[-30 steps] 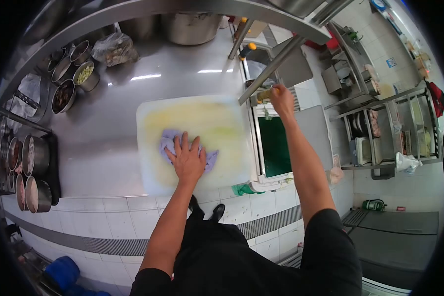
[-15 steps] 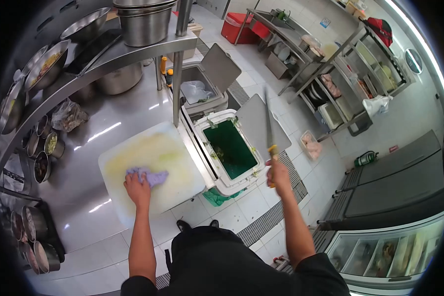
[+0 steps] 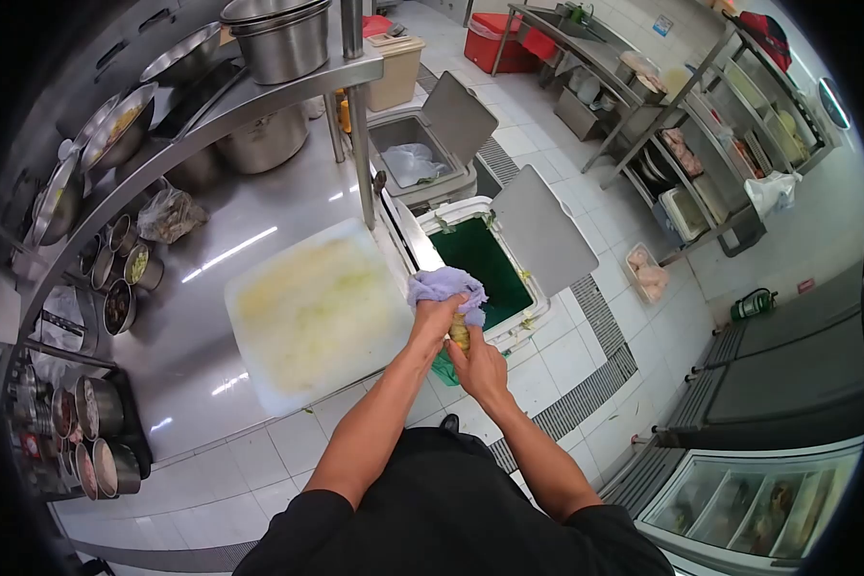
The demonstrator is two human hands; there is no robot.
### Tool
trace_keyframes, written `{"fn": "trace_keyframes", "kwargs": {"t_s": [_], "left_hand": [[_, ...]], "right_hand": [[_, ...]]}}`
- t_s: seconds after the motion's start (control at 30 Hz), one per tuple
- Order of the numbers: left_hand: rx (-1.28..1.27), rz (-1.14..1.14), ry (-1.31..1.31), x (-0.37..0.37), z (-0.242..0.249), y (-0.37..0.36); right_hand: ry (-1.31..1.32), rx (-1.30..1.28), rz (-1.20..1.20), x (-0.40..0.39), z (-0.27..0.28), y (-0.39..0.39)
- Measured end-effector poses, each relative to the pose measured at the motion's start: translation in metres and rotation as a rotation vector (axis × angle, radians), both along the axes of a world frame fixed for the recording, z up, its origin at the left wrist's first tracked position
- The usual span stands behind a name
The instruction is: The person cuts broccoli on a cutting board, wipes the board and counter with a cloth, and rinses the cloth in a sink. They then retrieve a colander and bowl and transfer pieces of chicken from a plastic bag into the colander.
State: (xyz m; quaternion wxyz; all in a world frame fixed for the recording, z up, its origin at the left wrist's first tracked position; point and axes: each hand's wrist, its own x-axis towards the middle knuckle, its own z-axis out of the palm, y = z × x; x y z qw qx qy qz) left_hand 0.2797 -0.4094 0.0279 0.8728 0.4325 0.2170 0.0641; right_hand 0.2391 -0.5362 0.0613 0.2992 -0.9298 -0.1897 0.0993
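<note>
My left hand (image 3: 434, 322) is closed on a purple cloth (image 3: 448, 286), which is bunched around the knife just beyond its handle. Wrapped round the yellow handle of the knife (image 3: 460, 333), my right hand (image 3: 480, 367) is closed and nearly touches the left. Most of the blade is hidden by the cloth. Both hands are in front of the near edge of an open bin with a green liner (image 3: 477, 252). To their left lies a white cutting board (image 3: 307, 370) with yellow-green stains.
The steel table (image 3: 202, 331) carries small metal pots (image 3: 144, 269) and a plastic bag (image 3: 170, 216). A steel shelf (image 3: 259, 101) with bowls and pots overhangs it. Behind the green-lined bin stands a second open bin (image 3: 456, 182). A tray of pale food (image 3: 647, 274) sits on the floor.
My left hand has lifted the cloth off the cutting board and moved right, onto the knife. My right hand has brought the knife left and inward, and the view has shifted slightly.
</note>
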Motion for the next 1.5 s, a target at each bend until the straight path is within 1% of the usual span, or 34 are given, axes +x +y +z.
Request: {"fn": "trace_keyframes", "kwargs": {"t_s": [0.03, 0.07, 0.13, 0.17, 0.23, 0.27, 0.3, 0.33, 0.37, 0.4, 0.47, 0.5, 0.53, 0.57, 0.6, 0.63, 0.67, 0.7, 0.73, 0.77, 0.8, 0.87, 0.9, 0.97, 1.03, 1.1, 1.17, 1.23, 1.3, 1.37, 1.4, 1.43, 1.47, 1.5], "left_hand": [[0.086, 0.018, -0.023, 0.002, -0.001, -0.003], [0.089, 0.016, -0.02, 0.004, -0.002, -0.004], [0.257, -0.059, -0.142, 0.013, -0.003, -0.002], [0.26, -0.062, -0.14, 0.015, 0.013, 0.004], [0.225, 0.002, 0.187, 0.018, 0.041, 0.027], [0.322, 0.068, 0.065, 0.024, 0.023, 0.047], [0.421, 0.135, -0.058, 0.031, -0.009, 0.076], [0.687, 0.172, 0.031, 0.039, -0.039, 0.122], [0.952, 0.204, 0.118, 0.04, -0.056, 0.177], [1.176, 0.227, 0.172, 0.027, -0.058, 0.232], [1.43, 0.283, 0.594, -0.009, 0.002, 0.286], [1.575, 0.312, 0.694, -0.026, 0.013, 0.306], [1.605, 0.305, 0.757, -0.034, 0.011, 0.332], [1.635, 0.294, 0.82, -0.036, 0.004, 0.351], [1.633, 0.285, 0.825, -0.033, -0.011, 0.356], [1.601, 0.314, 0.76, -0.025, -0.032, 0.357], [1.553, 0.252, 0.76, -0.011, -0.059, 0.35], [1.504, 0.191, 0.761, 0.003, -0.084, 0.343], [1.667, 0.133, 0.779, 0.02, -0.11, 0.317], [1.842, 0.366, 0.505, 0.021, -0.119, 0.271], [1.75, 0.272, 0.464, 0.019, -0.086, 0.223], [1.703, 0.226, 0.258, 0.017, -0.086, 0.192], [1.693, 0.227, 0.271, 0.008, -0.088, 0.182], [1.65, 0.09, -0.03, -0.01, -0.084, 0.173], [1.653, -0.109, -0.059, -0.044, -0.077, 0.157], [1.578, -0.124, -0.158, -0.084, -0.069, 0.135], [1.556, -0.205, -0.153, -0.121, -0.063, 0.119], [1.532, -0.23, -0.136, -0.155, -0.055, 0.105], [1.507, -0.258, -0.121, -0.165, -0.055, 0.099], [1.155, -0.151, 0.027, -0.167, -0.054, 0.097], [1.158, -0.159, 0.028, -0.158, -0.053, 0.103], [1.018, -0.087, 0.021, -0.136, -0.041, 0.116], [0.876, -0.016, 0.012, -0.11, -0.027, 0.13], [1.033, 0.019, -0.095, -0.08, -0.009, 0.144]], "right_hand": [[-0.005, 0.012, -0.02, -0.004, 0.0, -0.006], [-0.002, 0.015, -0.023, -0.007, 0.001, -0.014], [-0.018, 0.013, -0.045, -0.013, 0.004, -0.035], [-0.016, 0.017, -0.047, -0.018, 0.005, -0.049], [0.006, -0.032, 0.027, -0.031, 0.008, -0.083], [0.06, -0.108, 0.047, -0.037, 0.011, -0.101], [0.114, -0.182, 0.07, -0.042, 0.011, -0.12], [0.147, -0.208, 0.062, -0.048, 0.005, -0.141], [0.179, -0.234, 0.051, -0.056, -0.002, -0.163], [0.149, -0.221, 0.026, -0.067, -0.011, -0.185], [0.121, -0.213, 0.01, -0.086, -0.024, -0.218], [0.293, -0.06, -0.12, -0.094, -0.028, -0.228], [0.465, 0.094, -0.251, -0.096, -0.028, -0.228], [0.472, 0.089, -0.249, -0.096, -0.03, -0.226], [0.632, 0.237, -0.306, -0.092, -0.021, -0.214], [0.785, 0.388, -0.367, -0.086, -0.015, -0.2], [0.816, 0.476, -0.322, -0.08, -0.012, -0.184], [0.817, 0.453, -0.294, -0.072, -0.01, -0.167], [0.817, 0.43, -0.263, -0.062, -0.01, -0.149], [0.809, 0.406, -0.258, -0.055, -0.009, -0.13], [0.802, 0.382, -0.254, -0.048, -0.008, -0.114], [0.814, 0.314, -0.231, -0.029, -0.007, -0.091], [0.83, 0.254, -0.196, -0.023, -0.008, -0.081], [0.813, 0.228, -0.185, -0.009, -0.013, -0.062], [0.8, 0.215, -0.18, 0.006, -0.021, -0.041], [0.817, 0.181, -0.175, 0.029, -0.033, -0.019], [0.814, 0.205, -0.116, 0.065, -0.065, 0.008], [0.89, 0.157, -0.207, 0.104, -0.076, 0.052], [1.087, 0.503, -0.253, 0.139, -0.071, 0.08], [0.976, 0.654, -0.332, 0.16, -0.062, 0.093], [0.913, 0.745, -0.334, 0.163, -0.056, 0.093], [0.846, 0.836, -0.339, 0.163, -0.047, 0.089], [0.808, 0.875, -0.321, 0.157, -0.042, 0.081], [0.802, 0.878, -0.329, 0.147, -0.042, 0.068]]}}
